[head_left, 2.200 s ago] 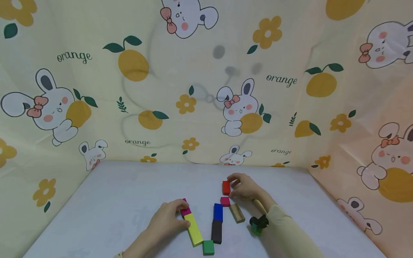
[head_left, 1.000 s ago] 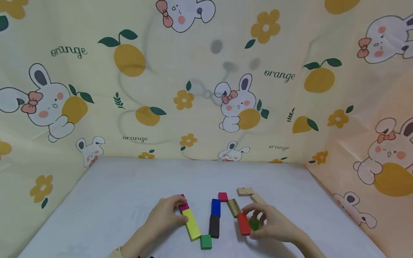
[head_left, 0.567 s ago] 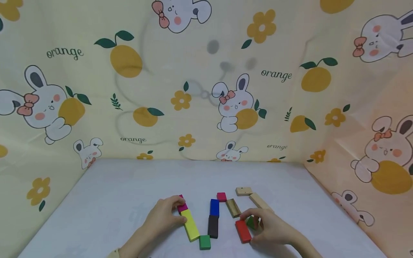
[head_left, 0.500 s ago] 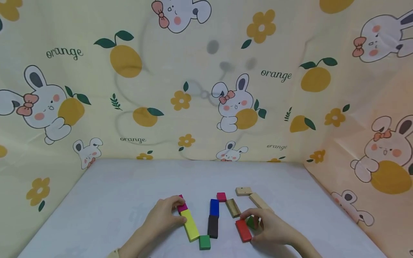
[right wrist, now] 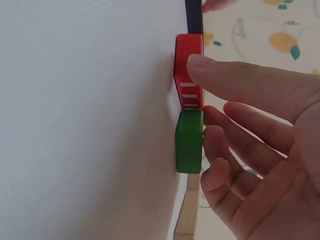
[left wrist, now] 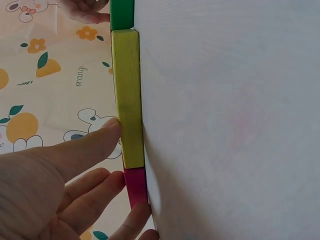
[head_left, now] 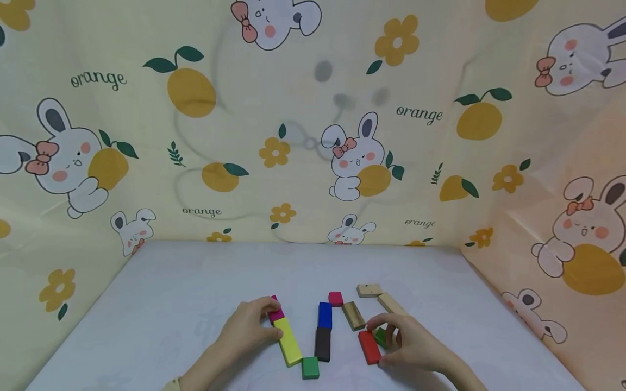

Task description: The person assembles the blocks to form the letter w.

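My left hand point(head_left: 251, 326) rests at the left block row. In the left wrist view its thumb touches the yellow block point(left wrist: 127, 100), and its fingers curl at the magenta block point(left wrist: 135, 186) that continues the row. My right hand point(head_left: 415, 342) grips the red block point(head_left: 369, 347) by its ends, thumb at the near end and a finger at the far one. White stripes mark that block's side in the right wrist view. Behind it, close to my curled fingers, stands a green block point(right wrist: 189, 142), partly hidden in the head view.
A green square block point(head_left: 310, 367) sits at the yellow block's near end. Black point(head_left: 323, 344) and blue point(head_left: 325, 315) blocks form a line up to a pink cube point(head_left: 335, 298). A brown grooved block point(head_left: 354, 315) and plain wooden blocks point(head_left: 369, 290) lie on the white table point(head_left: 195, 282).
My right hand has brought the red block from the back, beyond the pink cube, down to the front right beside the green block. Lately it shifted only slightly. The left hand keeps its place.
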Motion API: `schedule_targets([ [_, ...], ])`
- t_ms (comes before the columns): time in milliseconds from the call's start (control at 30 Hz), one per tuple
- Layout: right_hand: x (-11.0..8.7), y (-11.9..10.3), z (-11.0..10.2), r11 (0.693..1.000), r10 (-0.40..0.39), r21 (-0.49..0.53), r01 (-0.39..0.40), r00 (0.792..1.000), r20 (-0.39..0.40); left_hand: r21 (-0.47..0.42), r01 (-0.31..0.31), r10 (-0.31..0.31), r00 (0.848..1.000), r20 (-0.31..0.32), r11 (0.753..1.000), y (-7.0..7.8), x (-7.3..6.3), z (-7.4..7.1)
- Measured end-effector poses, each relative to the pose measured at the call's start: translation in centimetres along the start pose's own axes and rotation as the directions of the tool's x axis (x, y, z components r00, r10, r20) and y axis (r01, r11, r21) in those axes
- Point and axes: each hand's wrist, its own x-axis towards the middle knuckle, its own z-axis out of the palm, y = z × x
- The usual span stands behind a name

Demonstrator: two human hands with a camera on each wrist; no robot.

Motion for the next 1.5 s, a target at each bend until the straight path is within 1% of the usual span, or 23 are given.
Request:
schedule_targets([
  [167, 0.01, 0.24, 0.11, 1.0, 0.005, 0.006, -0.005, 1.0, -0.021, 0.002, -0.009, 0.009, 1.0, -0.006, 1.0, 0.04, -0.04, 0.02],
  [567, 0.01, 0.49, 0.11, 1.0, -0.005, 0.012, 0.005, 1.0, -0.027, 0.004, -0.02, 0.021, 1.0, -0.017, 1.0, 0.17, -0.16, 0.05],
  [733, 0.13, 0.36, 0.13, 1.0, 0.008, 0.017, -0.008, 1.0, -0.02, -0.002, -0.024, 0.024, 1.0, -0.016, 1.0, 0.1, -0.21, -0.01],
  [1233, 0.19, 0.02, 0.15, 1.0, 0.006, 0.026, -0.005, 1.0, -0.027, 0.008, -0.013, 0.013, 1.0, -0.009, 1.0, 0.04, -0.1, -0.03],
  [1400, 0.06, 0.02, 0.09, 0.999, 0.006, 0.036, -0.005, 1.0, -0.019, 0.012, 0.002, -0.002, 1.0, -0.004, 1.0, 0.08, -0.1, 0.01],
  [1500, -0.05, -0.05, -0.03, 1.0, -0.009, 0.026, 0.009, 1.0, -0.02, 0.016, 0.01, -0.01, 1.0, -0.005, 1.0, 0.12, -0.1, 0.0],
])
